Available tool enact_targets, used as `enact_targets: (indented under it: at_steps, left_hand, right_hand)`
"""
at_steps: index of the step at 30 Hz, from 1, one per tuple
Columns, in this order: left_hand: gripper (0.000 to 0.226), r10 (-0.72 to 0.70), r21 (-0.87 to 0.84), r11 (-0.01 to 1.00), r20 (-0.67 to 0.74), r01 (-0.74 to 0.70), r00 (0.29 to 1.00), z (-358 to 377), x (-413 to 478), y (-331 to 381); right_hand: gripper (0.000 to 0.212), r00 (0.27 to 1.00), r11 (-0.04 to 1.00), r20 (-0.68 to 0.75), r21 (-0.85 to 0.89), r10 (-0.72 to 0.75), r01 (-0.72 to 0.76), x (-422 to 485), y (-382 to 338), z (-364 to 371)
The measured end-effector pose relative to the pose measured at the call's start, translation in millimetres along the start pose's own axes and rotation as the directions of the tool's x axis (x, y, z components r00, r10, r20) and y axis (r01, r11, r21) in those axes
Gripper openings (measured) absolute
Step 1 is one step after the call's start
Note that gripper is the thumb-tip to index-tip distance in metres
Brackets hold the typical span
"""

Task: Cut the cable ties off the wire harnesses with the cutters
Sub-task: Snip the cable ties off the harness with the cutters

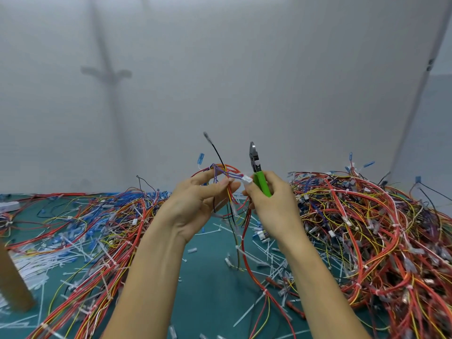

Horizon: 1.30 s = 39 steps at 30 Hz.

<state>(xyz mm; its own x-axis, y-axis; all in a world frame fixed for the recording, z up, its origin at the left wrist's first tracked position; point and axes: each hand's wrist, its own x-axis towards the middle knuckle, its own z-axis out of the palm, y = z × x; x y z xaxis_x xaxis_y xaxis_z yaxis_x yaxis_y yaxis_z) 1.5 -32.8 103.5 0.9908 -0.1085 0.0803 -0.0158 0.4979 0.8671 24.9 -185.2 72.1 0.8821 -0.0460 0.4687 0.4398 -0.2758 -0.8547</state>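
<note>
Left hand: up in front of the wall, the left hand (195,204) pinches the wire harness (225,171) between thumb and fingertips, the fingers only partly curled.
Right hand: level with it and just beside it, the right hand (271,204) is wrapped round the green handles of the cutters (256,167).
Cutters: nose straight up, blades look closed, touching no wire.
Harness: a loop of red, purple and yellow wires arches between the two hands; its white connector (247,179) sits at the right thumb tip. One black wire (212,145) sticks up above the loop, and long red strands hang down to the counter (208,277).
Cable tie: a white one (263,291) is wrapped round the hanging red strands, low down.
Counter: green top, littered with cut white ties (264,248).
Piles: a tall tangle of harnesses on the right (367,228), a flatter spread on the left (97,216).
</note>
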Motion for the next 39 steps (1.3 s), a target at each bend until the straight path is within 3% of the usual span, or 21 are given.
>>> enact_targets:
  at_steps: [4,10,16,18,21,26,30,39]
  left_hand:
    - [0.023,-0.013,-0.072,0.997,-0.007,0.013,1.000,-1,3,-2]
    - [0.018,0.192,-0.027,0.979,-0.195,-0.201,0.962,4,6,-4]
    - [0.025,0.316,0.084,0.948,-0.312,-0.306,0.896,6,7,-4]
    - [0.038,0.333,0.080,0.942,-0.325,-0.325,0.885,8,8,-5]
    - [0.060,0.335,0.067,0.941,-0.339,-0.332,0.879,9,9,-5]
    - [0.059,0.338,0.067,0.940,-0.324,-0.335,0.884,8,8,-6]
    - [0.062,0.333,0.076,0.942,-0.334,-0.327,0.882,7,9,-8]
    - [0.071,0.341,0.098,0.940,-0.325,-0.327,0.882,4,11,-9]
  right_hand:
    - [0.016,0.999,1.000,0.018,0.004,0.028,-0.029,-1,1,1]
    - [0.021,0.999,0.985,-0.013,-0.167,-0.038,0.036,-4,-9,-3]
    - [0.052,0.975,0.942,0.215,-0.311,-0.056,0.123,-7,-22,-19]
    - [0.051,0.965,0.917,0.260,-0.374,-0.038,0.137,-6,-21,-23]
    - [0.042,0.952,0.918,0.304,-0.374,-0.015,0.134,-6,-22,-28]
    - [0.040,0.934,0.923,0.357,-0.359,-0.005,0.142,-7,-26,-34]
    - [0.058,0.924,0.931,0.382,-0.332,-0.014,0.152,-10,-29,-34]
    - [0.052,0.929,0.942,0.371,-0.311,-0.002,0.126,-11,-31,-28]
